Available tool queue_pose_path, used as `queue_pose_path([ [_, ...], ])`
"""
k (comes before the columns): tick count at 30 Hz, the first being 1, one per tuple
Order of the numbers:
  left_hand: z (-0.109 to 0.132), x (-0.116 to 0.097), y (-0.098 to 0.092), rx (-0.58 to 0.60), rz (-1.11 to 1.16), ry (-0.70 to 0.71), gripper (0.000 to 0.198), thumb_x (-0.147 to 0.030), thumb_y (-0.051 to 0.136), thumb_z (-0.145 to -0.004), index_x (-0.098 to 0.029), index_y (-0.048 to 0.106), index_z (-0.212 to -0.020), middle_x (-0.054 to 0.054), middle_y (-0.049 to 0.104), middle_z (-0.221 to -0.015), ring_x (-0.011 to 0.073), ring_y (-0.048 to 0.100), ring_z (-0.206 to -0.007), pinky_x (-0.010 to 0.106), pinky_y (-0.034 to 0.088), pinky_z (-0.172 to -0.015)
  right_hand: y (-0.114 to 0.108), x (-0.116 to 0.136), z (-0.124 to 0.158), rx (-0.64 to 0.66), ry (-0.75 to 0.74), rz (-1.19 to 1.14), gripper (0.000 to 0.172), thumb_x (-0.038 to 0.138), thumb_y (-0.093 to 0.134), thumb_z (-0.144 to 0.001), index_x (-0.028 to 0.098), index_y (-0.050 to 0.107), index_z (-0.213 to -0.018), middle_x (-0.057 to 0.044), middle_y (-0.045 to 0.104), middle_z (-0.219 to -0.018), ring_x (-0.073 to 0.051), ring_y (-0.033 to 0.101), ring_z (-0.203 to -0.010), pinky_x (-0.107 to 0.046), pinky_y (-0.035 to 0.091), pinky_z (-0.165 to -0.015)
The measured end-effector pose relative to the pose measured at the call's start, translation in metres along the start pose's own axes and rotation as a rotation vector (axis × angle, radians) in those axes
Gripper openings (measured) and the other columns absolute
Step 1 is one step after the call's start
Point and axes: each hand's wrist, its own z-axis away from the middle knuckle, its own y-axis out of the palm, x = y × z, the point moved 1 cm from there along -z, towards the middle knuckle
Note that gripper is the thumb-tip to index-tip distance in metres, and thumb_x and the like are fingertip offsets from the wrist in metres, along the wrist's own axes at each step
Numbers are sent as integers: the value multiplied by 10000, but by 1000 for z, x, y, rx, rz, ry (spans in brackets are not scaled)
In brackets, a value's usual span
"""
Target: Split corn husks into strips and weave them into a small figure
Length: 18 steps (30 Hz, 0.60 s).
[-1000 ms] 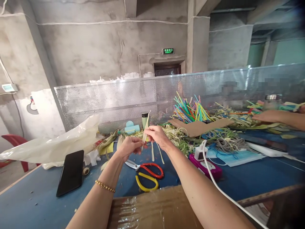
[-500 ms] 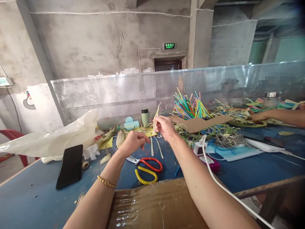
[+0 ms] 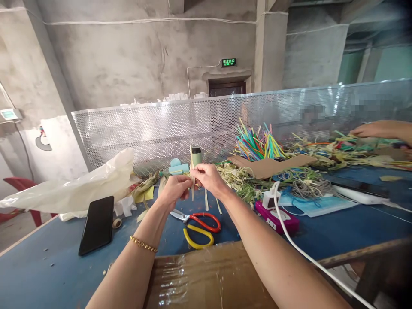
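A brown box (image 3: pixel 209 279) is seen nearest, at six o'clock from the two hands. Just past it, scissors (image 3: pixel 190 217) with red and yellow handles are rested on the blue worktop (image 3: pixel 38 274), also at six o'clock. A black phone (image 3: pixel 96 225) is laid at about eight o'clock, and a purple block (image 3: pixel 283 221) is placed at four o'clock.

One thin, pale strip (image 3: pixel 192 161) is held up in the air, almost straight, between the hands. Its low part is pinched by the left hand (image 3: pixel 174 189), which is nearly closed; the strip is found at its two o'clock. Higher up, it is gripped by the closed finger and thumb of the right hand (image 3: pixel 210 178), at that hand's nine o'clock.

Two loose strips (image 3: pixel 206 201) are laid at about four o'clock. Behind the held strip, a green bottle (image 3: pixel 196 157) is stood at twelve o'clock. Farthest back, a metal screen (image 3: pixel 151 137) is seen.
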Motion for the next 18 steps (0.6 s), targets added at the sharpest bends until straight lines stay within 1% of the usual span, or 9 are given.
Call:
queue_pose_path([
  [3, -2, 1, 3, 2, 120, 5, 115, -199, 607, -742, -112, 628, -670, 36, 634, -597, 79, 535, -421, 183, 340, -385, 2, -3, -1, 12, 3, -50, 243, 338, 617, -764, 166, 542, -610, 40, 490, -506, -83, 438, -430, -214, 348, -424],
  [6, -5, 4, 5, -44, 176, 53, 152, -234, 657, -729, -116, 599, -653, 51, 647, -623, 121, 612, -496, 216, 457, -462, 2, -6, -2, -17, 19, -111, 192, 327, 633, -746, 161, 570, -673, 38, 515, -532, -74, 407, -425, -210, 309, -406],
  [8, -7, 5, 5, -51, 132, 101, 160, -240, 674, -720, -123, 589, -652, 41, 638, -599, 135, 619, -496, 244, 494, -492, -2, -6, -3, -63, 35, -141, 183, 319, 648, -732, 158, 576, -685, 50, 485, -490, -70, 380, -412, -210, 283, -403],
  [10, -7, 5, 5, -26, 63, 137, 160, -247, 673, -725, -132, 585, -658, 33, 636, -589, 142, 625, -505, 259, 513, -518, -8, -5, -5, -101, 32, -173, 184, 321, 654, -727, 153, 589, -690, 60, 451, -454, -67, 361, -408, -209, 269, -410],
  [15, -5, 2, 5, 62, -121, 200, 150, -235, 619, -757, -151, 579, -638, 20, 628, -566, 142, 626, -535, 258, 511, -549, -22, -3, -8, -180, 5, -299, 188, 320, 658, -715, 134, 650, -738, 57, 444, -445, -59, 333, -405, -211, 228, -412],
  [18, -3, -1, 3, 68, -232, 226, 149, -223, 606, -753, -160, 582, -620, 26, 644, -573, 145, 626, -558, 261, 511, -582, -26, 0, -9, -233, 3, -365, 190, 318, 650, -708, 129, 664, -718, 49, 438, -443, -59, 325, -404, -217, 218, -406],
])
